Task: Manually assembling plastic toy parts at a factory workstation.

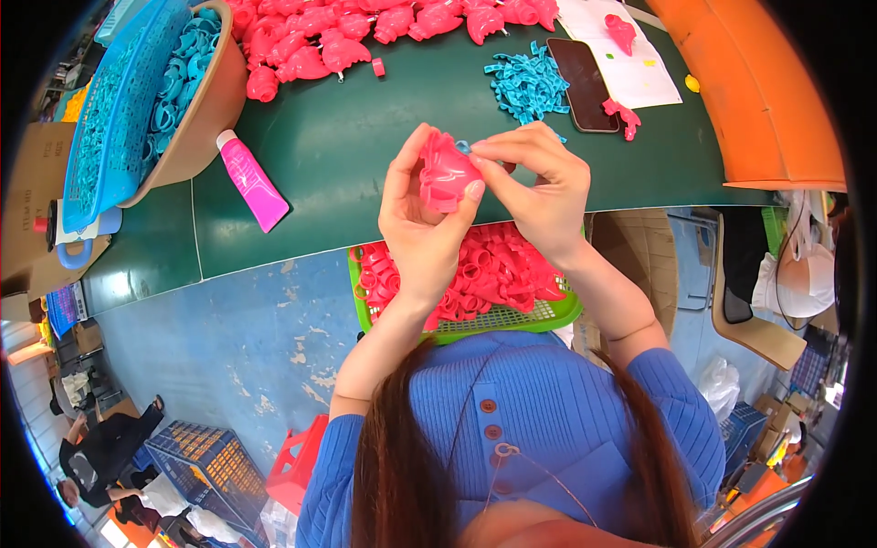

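Note:
My left hand (416,228) is closed around a hollow pink plastic toy part (446,172), held up above the table's front edge. Between the thumb and forefinger of my right hand (546,183) is a small blue plastic piece (463,146), touching the upper right side of the pink part. Whether it is seated in the part cannot be made out. Below my hands, a green basket (493,323) on my lap is full of loose pink plastic parts (498,269). A heap of small blue plastic pieces (525,84) lies on the table beyond my right hand.
On the green table (338,137) are many glossy pink toy parts (343,50), a pink tube (254,183), a phone (582,87) and white paper (644,75). A tan basin (215,100) and blue basket (114,119) stand left, an orange bin (763,91) right.

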A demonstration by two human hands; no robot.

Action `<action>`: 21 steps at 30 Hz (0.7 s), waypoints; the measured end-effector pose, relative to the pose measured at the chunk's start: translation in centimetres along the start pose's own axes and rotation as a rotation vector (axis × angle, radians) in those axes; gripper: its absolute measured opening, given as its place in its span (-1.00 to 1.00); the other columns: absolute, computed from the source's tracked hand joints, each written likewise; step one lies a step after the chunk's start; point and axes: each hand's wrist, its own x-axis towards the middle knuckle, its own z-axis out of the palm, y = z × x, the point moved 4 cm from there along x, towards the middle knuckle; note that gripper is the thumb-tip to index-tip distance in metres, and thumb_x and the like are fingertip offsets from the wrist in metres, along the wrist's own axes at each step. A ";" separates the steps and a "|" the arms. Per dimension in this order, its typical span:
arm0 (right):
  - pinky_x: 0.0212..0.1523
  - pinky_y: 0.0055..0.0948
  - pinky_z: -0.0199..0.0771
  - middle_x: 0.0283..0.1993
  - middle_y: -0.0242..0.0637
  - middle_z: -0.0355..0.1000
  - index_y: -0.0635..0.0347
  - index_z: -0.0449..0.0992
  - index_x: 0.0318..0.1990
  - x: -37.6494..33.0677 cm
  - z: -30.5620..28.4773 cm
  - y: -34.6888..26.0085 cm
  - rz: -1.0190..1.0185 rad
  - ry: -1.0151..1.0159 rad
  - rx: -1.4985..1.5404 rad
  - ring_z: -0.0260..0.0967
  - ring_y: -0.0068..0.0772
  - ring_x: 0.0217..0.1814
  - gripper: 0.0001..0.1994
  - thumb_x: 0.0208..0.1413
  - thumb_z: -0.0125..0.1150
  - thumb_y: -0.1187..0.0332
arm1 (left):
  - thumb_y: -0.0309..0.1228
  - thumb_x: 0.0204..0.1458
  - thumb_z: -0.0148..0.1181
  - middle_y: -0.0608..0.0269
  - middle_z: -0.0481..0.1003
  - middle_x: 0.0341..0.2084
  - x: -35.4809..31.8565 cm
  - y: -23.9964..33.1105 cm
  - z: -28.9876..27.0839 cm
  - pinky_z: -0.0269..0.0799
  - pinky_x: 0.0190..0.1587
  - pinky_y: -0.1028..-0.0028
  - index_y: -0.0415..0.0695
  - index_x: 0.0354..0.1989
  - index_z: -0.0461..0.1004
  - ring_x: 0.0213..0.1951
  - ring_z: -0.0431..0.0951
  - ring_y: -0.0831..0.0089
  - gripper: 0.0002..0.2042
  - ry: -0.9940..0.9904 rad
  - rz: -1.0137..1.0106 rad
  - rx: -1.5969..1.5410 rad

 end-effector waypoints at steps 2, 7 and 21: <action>-0.41 -0.60 0.27 -0.44 -0.31 0.47 0.25 0.55 -0.44 0.2 0.1 -0.1 -0.003 -0.055 -0.049 0.29 -0.55 -0.45 -0.86 -0.25 0.23 0.62 | -0.69 -0.18 0.18 0.13 0.26 -0.01 0.0 0.0 -0.1 0.24 0.06 0.48 -0.29 0.11 0.12 0.02 0.29 0.44 -0.41 0.000 0.017 0.002; -0.36 -0.56 0.31 -0.44 -0.29 0.48 0.25 0.55 -0.44 0.8 0.3 -0.3 -0.074 -0.117 -0.086 0.34 -0.51 -0.42 -0.85 -0.26 0.22 0.63 | -0.69 -0.18 0.18 0.13 0.27 -0.01 0.3 0.0 -0.3 0.25 0.05 0.49 -0.29 0.10 0.13 0.01 0.30 0.45 -0.41 0.008 0.018 0.017; -0.34 -0.53 0.36 -0.46 -0.25 0.47 0.28 0.55 -0.44 2.0 0.1 0.6 0.052 -0.258 0.055 0.39 -0.44 -0.39 -0.87 -0.26 0.25 0.59 | -0.67 -0.16 0.17 0.13 0.29 -0.02 0.7 -0.2 -0.7 0.23 0.06 0.47 -0.30 0.10 0.15 0.01 0.31 0.43 -0.43 0.024 0.034 0.045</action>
